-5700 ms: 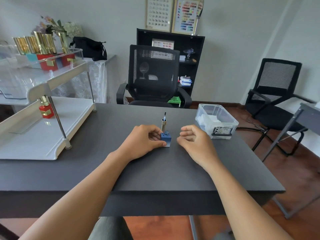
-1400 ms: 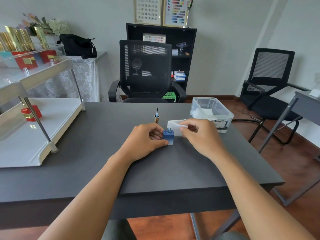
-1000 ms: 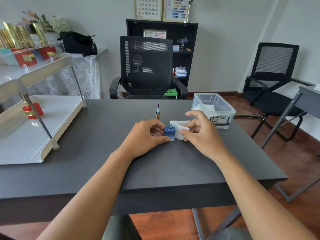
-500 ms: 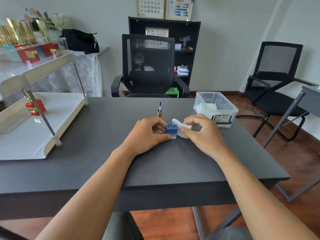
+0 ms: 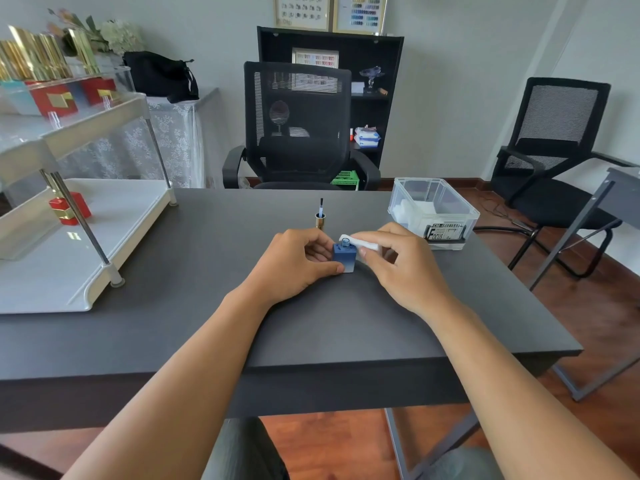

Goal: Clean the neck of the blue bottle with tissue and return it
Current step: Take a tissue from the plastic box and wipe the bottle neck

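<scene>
A small square blue bottle [image 5: 345,259] stands upright on the dark table [image 5: 194,299], its threaded neck uncapped. My left hand [image 5: 294,263] grips the bottle's left side, thumb at its front corner. My right hand [image 5: 403,261] pinches a folded white tissue [image 5: 360,242] whose free end lies against the bottle's neck. Just behind the bottle stands its gold cap [image 5: 320,220] with the brush pointing up.
A clear plastic box [image 5: 433,211] with white tissues sits at the right back of the table. A white two-tier rack [image 5: 79,237] holding red and gold bottles takes up the left. Black chairs stand behind and to the right.
My right hand took a tissue from the box side, folded it and brought it against the bottle's neck. My left hand kept hold of the bottle.
</scene>
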